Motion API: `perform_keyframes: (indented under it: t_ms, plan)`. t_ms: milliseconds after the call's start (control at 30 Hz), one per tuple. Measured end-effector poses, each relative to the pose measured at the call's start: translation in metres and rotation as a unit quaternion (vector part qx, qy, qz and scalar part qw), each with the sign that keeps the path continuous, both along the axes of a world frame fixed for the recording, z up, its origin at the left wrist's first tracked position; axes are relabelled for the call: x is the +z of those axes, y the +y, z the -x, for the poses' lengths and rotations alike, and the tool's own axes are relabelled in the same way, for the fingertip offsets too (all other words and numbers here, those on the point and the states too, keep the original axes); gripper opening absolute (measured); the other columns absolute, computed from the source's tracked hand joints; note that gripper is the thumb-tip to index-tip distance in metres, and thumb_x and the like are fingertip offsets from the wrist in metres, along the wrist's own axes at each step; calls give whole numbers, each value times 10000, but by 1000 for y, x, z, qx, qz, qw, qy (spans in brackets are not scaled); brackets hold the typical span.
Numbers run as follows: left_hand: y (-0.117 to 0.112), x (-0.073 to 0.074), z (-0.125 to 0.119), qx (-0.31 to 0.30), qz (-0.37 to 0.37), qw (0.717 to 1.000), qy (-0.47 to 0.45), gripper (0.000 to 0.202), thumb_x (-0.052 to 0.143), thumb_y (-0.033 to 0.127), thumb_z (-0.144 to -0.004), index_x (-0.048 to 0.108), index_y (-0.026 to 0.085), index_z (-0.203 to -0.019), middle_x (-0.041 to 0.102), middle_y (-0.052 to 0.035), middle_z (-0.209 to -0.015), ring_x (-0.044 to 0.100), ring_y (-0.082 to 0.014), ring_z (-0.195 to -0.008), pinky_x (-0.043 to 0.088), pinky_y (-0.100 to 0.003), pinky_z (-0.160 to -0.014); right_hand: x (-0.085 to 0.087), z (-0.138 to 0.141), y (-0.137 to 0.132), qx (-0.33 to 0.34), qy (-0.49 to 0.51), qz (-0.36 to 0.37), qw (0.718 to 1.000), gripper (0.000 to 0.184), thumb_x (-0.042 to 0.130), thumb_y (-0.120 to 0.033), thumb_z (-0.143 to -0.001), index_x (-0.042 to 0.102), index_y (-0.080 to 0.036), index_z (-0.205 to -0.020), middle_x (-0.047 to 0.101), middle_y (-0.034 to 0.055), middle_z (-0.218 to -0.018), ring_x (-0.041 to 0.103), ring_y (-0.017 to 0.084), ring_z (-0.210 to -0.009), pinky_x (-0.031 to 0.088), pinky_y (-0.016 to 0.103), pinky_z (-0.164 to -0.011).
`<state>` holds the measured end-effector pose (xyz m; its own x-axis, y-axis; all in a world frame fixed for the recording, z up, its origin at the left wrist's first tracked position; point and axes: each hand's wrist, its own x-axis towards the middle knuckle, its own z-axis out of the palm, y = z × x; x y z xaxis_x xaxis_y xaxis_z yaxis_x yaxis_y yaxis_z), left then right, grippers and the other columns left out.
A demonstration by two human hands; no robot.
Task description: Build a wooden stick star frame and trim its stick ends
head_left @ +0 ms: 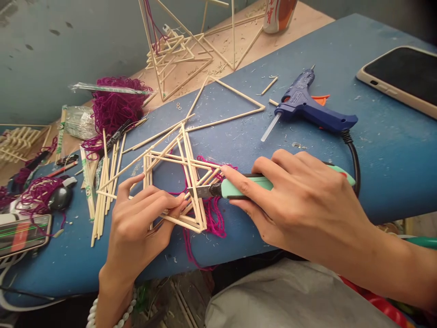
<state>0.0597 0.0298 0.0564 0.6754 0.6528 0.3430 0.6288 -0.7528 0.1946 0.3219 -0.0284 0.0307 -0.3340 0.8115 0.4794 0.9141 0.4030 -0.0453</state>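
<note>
My right hand [290, 196] is wrapped round a mint-green utility knife [261, 184]. Its blade points left and lies against the sticks of a frame built from thin wooden sticks [194, 175]. With thumb and fingers, my left hand [143, 218] pinches the lower part of this stick frame near the blade tip. Magenta yarn [216, 218] trails behind and below the frame. Whether the blade is cutting into a stick or only touching it, I cannot tell.
A blue glue gun [303, 100] with a cord lies beyond my right hand, near a phone [403, 77]. Loose sticks [105, 196] and a magenta yarn heap [118, 105] are at left. A stick triangle [232, 91] and a can [278, 16] are farther back.
</note>
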Motion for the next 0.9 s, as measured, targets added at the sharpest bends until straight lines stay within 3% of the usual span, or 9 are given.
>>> perform_keyframes:
  t_ms: [133, 300, 467, 667, 900]
  plan:
    - [-6, 1, -6, -22, 9, 1000, -12, 170, 748, 131, -923, 639, 246, -860, 696, 76, -703, 636, -141, -613, 450, -506, -1063, 0, 3, 7, -17, -15, -14, 1000, 394, 576, -358, -1035, 723, -182, -1355, 663, 82, -843, 529, 253, -762, 283, 378, -666]
    - [-24, 5, -13, 62, -58, 996, 11, 141, 762, 158, -928, 693, 277, -896, 738, 69, -701, 665, -195, -641, 405, -597, -1067, 3, 2, 13, -33, -10, -1, 999, 406, 576, -386, -1041, 708, -207, -1381, 685, 80, -904, 547, 252, -789, 318, 372, -679]
    - [-29, 4, -9, 90, -72, 993, 6, 112, 760, 189, -942, 703, 282, -921, 765, 57, -744, 681, -207, -661, 426, -564, -1026, 10, -7, 6, -18, -7, 13, 1000, 412, 610, -363, -1019, 705, -169, -1370, 683, 71, -898, 544, 251, -770, 369, 383, -688]
    - [-22, 2, -1, 53, -90, 994, 18, 69, 757, 266, -956, 716, 248, -1009, 776, -4, -890, 713, -220, -765, 421, -539, -1040, 5, -27, -6, 2, 28, 34, 999, 414, 638, -362, -1010, 687, -176, -1377, 654, 51, -877, 589, 247, -818, 428, 379, -736]
    - [-26, 4, -5, 72, -163, 984, 18, 197, 798, 175, -893, 730, 269, -1052, 758, -8, -852, 651, -243, -803, 411, -578, -1115, -2, -35, -1, -11, 57, 8, 998, 409, 627, -338, -1021, 679, -151, -1381, 670, 48, -889, 579, 227, -811, 441, 354, -742]
